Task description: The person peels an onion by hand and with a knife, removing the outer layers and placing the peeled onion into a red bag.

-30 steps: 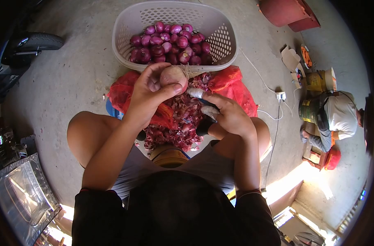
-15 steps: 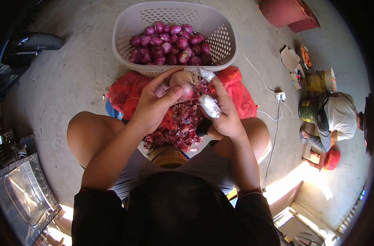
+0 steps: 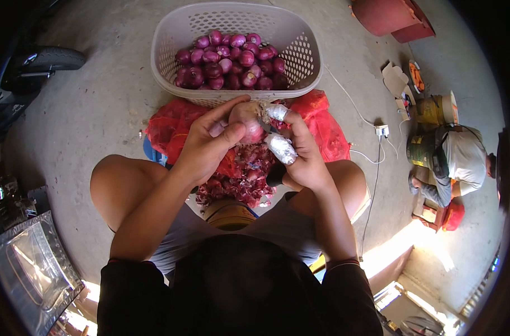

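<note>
A pale pink onion with a dry brown top is gripped between the thumb and fingers of my left hand. My right hand has its thumb and index fingertip wrapped in silver foil; the two are close to the onion's right side, the index tip against its dry top. Whether a small tool is between them cannot be made out. Beneath the hands lies a heap of red onion skins on red mesh bags. Ahead stands a grey basket holding several shiny purple onions.
At the right, a person in a white top sits bent by a yellow bucket. A power strip with cables lies on the floor. Red containers are at upper right, a black wheel at upper left.
My right hand has moved left and its foil-wrapped fingertips are now at the onion's top. The onion and my left hand have shifted slightly left.
</note>
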A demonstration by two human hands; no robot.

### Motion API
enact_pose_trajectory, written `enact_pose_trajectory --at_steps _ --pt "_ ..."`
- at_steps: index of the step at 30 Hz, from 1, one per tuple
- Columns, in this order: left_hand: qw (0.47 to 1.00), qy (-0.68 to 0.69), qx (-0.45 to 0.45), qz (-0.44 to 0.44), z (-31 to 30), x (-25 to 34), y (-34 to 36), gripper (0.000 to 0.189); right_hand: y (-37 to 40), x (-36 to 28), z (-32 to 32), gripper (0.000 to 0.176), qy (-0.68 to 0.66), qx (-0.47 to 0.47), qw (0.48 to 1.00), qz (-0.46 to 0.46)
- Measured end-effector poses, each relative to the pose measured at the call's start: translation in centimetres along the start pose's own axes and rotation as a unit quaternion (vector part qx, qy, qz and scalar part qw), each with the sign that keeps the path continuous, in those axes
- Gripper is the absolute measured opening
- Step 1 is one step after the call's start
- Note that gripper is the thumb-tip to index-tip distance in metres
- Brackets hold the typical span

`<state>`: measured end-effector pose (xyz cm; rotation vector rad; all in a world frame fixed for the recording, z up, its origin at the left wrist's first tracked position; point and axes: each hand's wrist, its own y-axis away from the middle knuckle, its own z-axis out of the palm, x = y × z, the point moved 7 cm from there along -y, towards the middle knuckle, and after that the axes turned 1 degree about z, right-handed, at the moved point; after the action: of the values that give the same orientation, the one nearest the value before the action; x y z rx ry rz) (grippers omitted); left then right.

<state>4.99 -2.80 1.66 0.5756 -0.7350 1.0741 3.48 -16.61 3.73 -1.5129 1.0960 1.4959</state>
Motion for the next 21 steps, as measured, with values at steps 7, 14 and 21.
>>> enact_pose_trajectory --at_steps 7,14,21 --pt "0.999 0.020 -0.021 -0.041 0.4 0.1 0.2 0.061 -0.1 -0.5 0.2 0.043 -0.022 -0.009 0.999 -0.036" --pt "0.999 -0.015 -0.026 -0.024 0.6 0.1 0.3 0.060 0.0 0.2 0.4 0.042 -0.050 0.015 0.997 -0.053" --pt "0.995 -0.093 -0.035 -0.014 -0.1 -0.5 0.3 0.056 -0.1 -0.3 0.1 0.039 0.015 0.030 0.998 -0.055"
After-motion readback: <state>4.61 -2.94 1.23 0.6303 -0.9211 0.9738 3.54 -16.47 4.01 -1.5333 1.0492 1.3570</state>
